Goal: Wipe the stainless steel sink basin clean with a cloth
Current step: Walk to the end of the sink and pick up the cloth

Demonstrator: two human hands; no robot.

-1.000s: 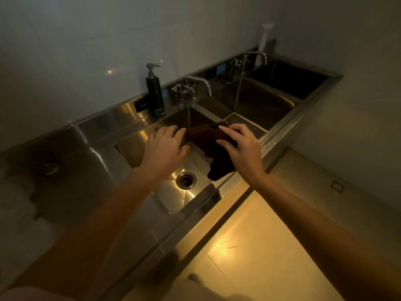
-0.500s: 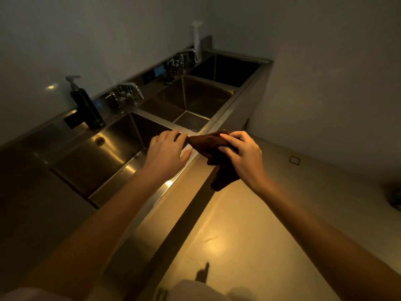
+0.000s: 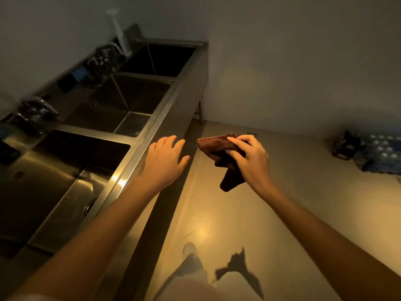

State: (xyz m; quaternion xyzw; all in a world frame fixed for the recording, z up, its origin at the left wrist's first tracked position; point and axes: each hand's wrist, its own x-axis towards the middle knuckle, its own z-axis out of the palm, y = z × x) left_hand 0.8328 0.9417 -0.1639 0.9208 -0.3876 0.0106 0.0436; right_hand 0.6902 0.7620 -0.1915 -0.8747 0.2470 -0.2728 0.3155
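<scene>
right hand (image 3: 249, 161) is pinching the cloth (image 3: 219, 157) out past the counter's front edge, basin (image 3: 65, 161) off left, closer to the empty, spread left hand (image 3: 165, 161)

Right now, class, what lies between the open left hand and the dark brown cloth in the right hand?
Nothing solid: in the head view only a bare gap over the floor separates the left hand from the dark brown cloth.

I am standing in what looks like a commercial kitchen or washing-up room. A long steel sink unit (image 3: 152, 127) with three deep basins in a row runs along a bare wall (image 3: 303, 61), with taps (image 3: 36, 109) behind the basins, a plain smooth floor (image 3: 217, 213), and a pack of water bottles (image 3: 379, 155) on it.
</scene>
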